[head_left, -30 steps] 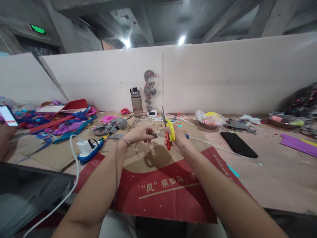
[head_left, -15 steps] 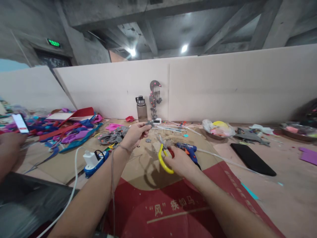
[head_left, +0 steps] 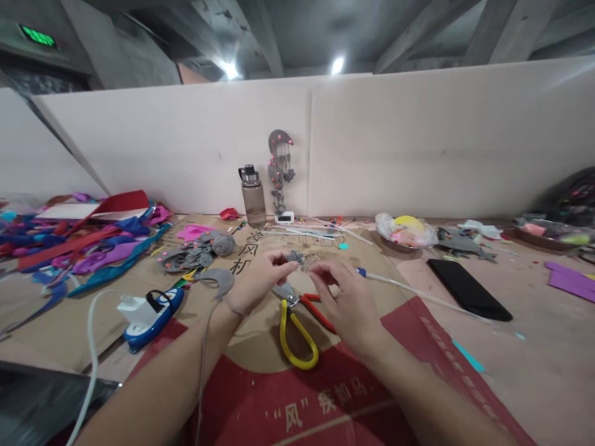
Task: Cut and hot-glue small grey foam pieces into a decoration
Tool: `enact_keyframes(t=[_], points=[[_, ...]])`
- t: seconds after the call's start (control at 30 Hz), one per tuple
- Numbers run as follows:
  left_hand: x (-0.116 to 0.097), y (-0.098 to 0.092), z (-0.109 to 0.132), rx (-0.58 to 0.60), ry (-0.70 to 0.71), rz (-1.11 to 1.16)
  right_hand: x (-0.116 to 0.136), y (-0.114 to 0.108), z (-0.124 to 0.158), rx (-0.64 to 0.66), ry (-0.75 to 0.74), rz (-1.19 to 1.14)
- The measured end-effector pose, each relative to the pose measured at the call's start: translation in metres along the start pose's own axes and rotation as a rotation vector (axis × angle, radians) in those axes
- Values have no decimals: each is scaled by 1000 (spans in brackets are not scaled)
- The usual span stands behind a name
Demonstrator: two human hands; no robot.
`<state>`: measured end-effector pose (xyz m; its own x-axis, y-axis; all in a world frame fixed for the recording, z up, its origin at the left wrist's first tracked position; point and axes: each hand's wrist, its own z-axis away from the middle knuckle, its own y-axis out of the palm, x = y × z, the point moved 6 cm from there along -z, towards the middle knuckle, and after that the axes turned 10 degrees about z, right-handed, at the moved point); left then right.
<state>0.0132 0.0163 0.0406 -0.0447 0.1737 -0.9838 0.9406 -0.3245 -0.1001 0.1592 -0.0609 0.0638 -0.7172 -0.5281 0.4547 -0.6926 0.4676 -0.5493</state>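
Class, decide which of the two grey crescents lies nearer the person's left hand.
The plain crescent on the cardboard, close by the left hand; the other crescent, dotted pink, is up against the white panel.

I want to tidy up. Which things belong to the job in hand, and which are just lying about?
Probably the job:
- gray piece in the left hand
- scissors on the cardboard
- pile of gray pieces

Seemingly just lying about:
- black phone
- water bottle
- purple sheet
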Motion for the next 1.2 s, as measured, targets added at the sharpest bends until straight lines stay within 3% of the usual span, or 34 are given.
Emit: enact_keyframes(t=[0.23, 0.53, 0.6, 0.73, 0.8, 0.87, 0.97, 1.03, 1.1, 1.2], points=[[-10, 28, 11, 45, 103, -175, -20, 10, -1, 31, 29, 117], [-13, 31, 15, 8, 255, -291, -27, 16, -4, 31, 88, 165], [-13, 31, 15, 33, 235, -261, -30, 19, -3, 42, 130, 151], [5, 25, 7, 59, 36, -67, -32, 23, -3, 88, 210, 13], [15, 19, 2, 30, -9, 59, -32, 23, -3, 142, 273, -172], [22, 15, -3, 9, -23, 167, -25, 26, -1, 279, 303, -412], [27, 12, -6, -13, -43, 268, -4, 31, 4, 579, 176, -619], [27, 13, -5, -7, -57, 301, 5, 31, 7, 646, 61, -577], [26, 14, -4, 9, -68, 325, 3, 32, 6, 563, 21, -501], [23, 17, -1, 41, -72, 339, -16, 32, 2, 332, 134, -464]])
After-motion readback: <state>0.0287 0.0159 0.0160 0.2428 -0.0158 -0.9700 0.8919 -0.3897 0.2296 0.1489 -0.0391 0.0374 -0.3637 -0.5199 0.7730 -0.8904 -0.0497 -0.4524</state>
